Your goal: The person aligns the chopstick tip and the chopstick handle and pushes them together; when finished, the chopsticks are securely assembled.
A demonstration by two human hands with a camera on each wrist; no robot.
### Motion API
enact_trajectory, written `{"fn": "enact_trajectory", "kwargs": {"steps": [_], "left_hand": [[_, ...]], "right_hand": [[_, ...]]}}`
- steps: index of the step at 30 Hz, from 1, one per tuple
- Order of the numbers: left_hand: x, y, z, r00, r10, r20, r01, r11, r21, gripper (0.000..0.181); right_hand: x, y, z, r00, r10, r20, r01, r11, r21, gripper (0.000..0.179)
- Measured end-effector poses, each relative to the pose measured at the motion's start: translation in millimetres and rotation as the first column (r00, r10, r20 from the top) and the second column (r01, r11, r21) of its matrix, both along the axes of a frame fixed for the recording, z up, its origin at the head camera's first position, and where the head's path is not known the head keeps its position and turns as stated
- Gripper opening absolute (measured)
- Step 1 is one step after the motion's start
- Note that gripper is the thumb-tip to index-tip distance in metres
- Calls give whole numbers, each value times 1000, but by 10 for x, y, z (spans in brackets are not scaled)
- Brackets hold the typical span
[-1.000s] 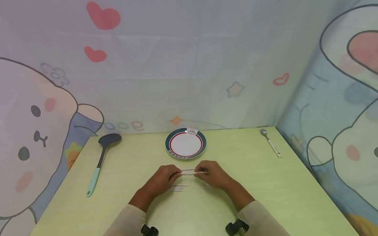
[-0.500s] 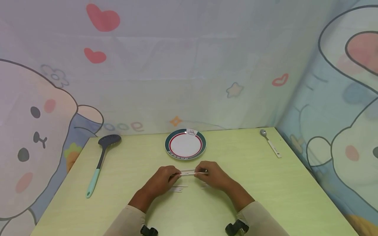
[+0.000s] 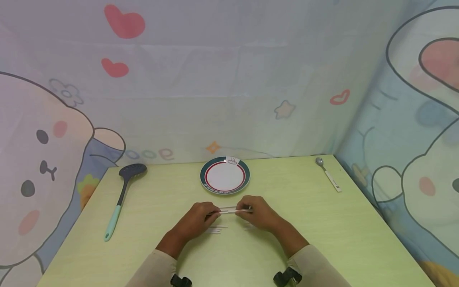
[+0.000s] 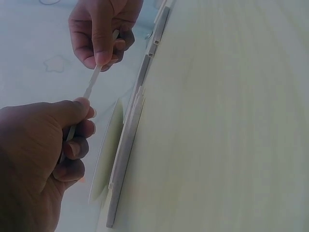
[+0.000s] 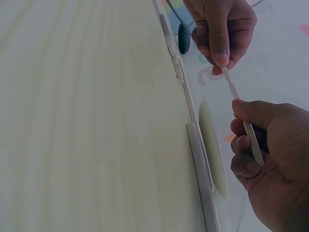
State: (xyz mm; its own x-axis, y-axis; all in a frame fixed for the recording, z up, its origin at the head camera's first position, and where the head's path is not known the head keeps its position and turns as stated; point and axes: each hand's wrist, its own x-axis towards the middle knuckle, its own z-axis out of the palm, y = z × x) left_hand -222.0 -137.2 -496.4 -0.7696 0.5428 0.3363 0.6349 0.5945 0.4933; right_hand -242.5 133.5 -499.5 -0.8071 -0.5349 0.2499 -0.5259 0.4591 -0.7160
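A thin white notched strip (image 3: 227, 211) is held in the air between both hands, over the table. My left hand (image 3: 199, 218) pinches its left end between thumb and fingers. The right hand (image 3: 259, 212) does the same at its right end. In the left wrist view, a narrower stretch of the strip (image 4: 91, 87) shows between the two thumbs; the ends are hidden in the hands. The right wrist view shows a step in the strip (image 5: 231, 87), perhaps where two pieces meet. More thin white strips (image 3: 214, 230) lie on the table below, partly covered by the hands.
Beyond the hands sits a round plate (image 3: 225, 177) with a dark green rim. A slotted ladle (image 3: 122, 195) with a mint handle lies at the left. Far right is a small spoon (image 3: 328, 175) with a white handle. Printed cloth hangs behind the table (image 3: 358, 247).
The strip's broad face has turned slightly toward the head view since a second ago. Both hands stay almost in the same place, with their grip kept.
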Motion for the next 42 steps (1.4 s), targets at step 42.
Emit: {"fn": "enact_trajectory", "kwargs": {"steps": [42], "left_hand": [[33, 130, -89, 987, 32, -158, -16, 995, 101, 7]], "right_hand": [[-6, -99, 16, 999, 33, -12, -33, 999, -29, 5]]}}
